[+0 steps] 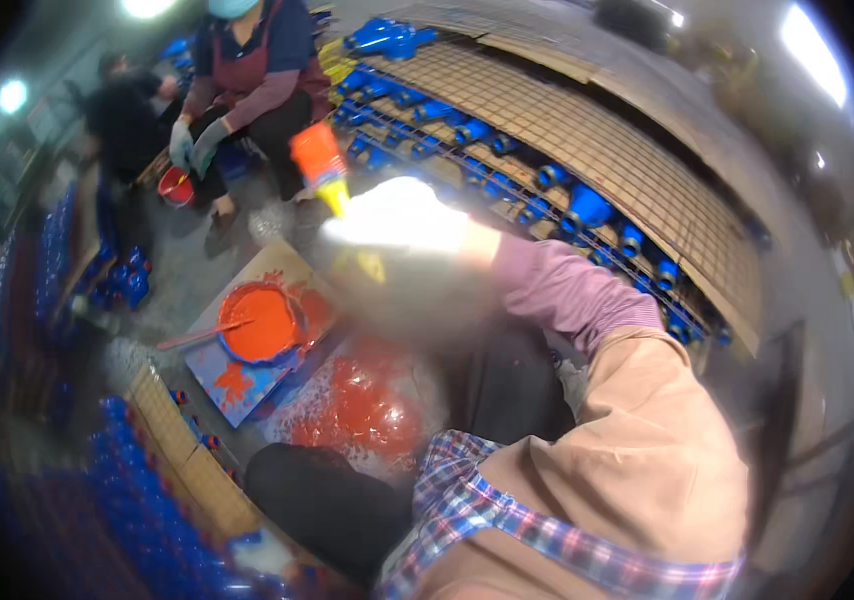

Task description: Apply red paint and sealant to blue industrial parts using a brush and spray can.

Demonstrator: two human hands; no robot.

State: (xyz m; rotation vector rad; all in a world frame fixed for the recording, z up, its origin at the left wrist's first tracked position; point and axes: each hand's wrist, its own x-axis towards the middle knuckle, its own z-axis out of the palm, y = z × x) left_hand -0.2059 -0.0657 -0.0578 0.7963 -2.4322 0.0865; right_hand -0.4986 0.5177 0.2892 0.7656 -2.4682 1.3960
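No text, label, brand, number or sign can be read on anything in view.

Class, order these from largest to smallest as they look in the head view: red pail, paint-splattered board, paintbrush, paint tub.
1. Paint-splattered board
2. Paint tub
3. Paintbrush
4. Red pail
The brush is nearer than the pail, so their true sizes are unsure.

Smooth orange paint [272, 318], glossy red puddle [359, 405], matt tan cloth sleeve [627, 430]
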